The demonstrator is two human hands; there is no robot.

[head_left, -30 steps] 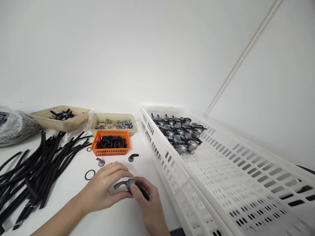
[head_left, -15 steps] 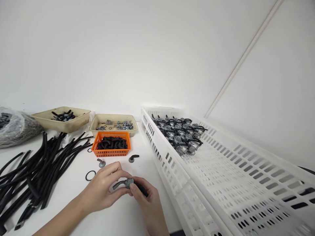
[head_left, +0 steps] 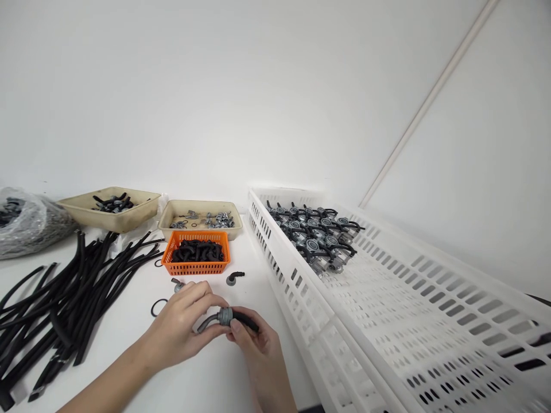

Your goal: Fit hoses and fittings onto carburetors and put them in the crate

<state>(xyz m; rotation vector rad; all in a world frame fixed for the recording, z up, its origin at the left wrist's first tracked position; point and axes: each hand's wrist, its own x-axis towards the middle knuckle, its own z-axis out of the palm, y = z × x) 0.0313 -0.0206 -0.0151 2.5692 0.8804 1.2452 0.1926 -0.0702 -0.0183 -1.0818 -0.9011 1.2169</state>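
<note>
Now my left hand (head_left: 181, 328) and right hand (head_left: 262, 357) pinch a metal fitting (head_left: 225, 316), lower center. Its black hose (head_left: 247, 321) has swung level.

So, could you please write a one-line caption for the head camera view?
Left hand and right hand hold a grey metal elbow fitting with black hose.

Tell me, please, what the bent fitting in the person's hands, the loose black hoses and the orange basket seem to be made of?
The bent fitting looks like metal with a dull grey finish and a slight sheen; the alloy cannot be told. The black hoses look like matte rubber, since they curve and sag loosely. The orange basket looks like moulded plastic, with even colour and thin lattice walls.
</note>
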